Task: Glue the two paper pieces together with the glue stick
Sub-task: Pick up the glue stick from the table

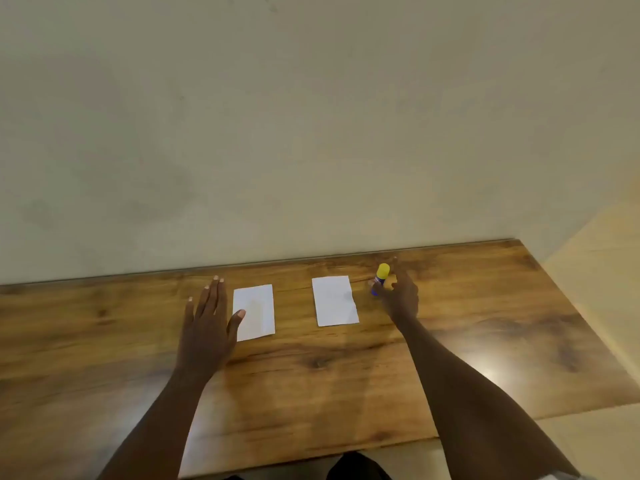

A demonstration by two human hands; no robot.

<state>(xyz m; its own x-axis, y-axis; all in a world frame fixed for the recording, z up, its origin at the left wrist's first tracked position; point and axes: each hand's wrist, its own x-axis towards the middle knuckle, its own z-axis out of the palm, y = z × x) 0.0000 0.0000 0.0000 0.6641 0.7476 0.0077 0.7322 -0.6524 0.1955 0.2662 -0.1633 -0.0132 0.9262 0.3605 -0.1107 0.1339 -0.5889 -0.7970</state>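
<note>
yellow-capped blue glue stick (380, 279)

On my feed the bench (311, 375) reads as wood-grain board, smooth and glossy, with a bright glare patch toward its right front corner. The left paper piece (258, 311) and right paper piece (334, 301) are matt white paper, and the right one looks slightly creased. The glue stick (381, 277) looks like smooth plastic, with a yellow cap and blue body. The wall (311, 133) behind looks matt and faintly blotchy.

left paper (254, 311): white, flat | right paper (334, 300): white, flat, apart | glue stick (380, 278): blue, yellow cap, standing
</note>
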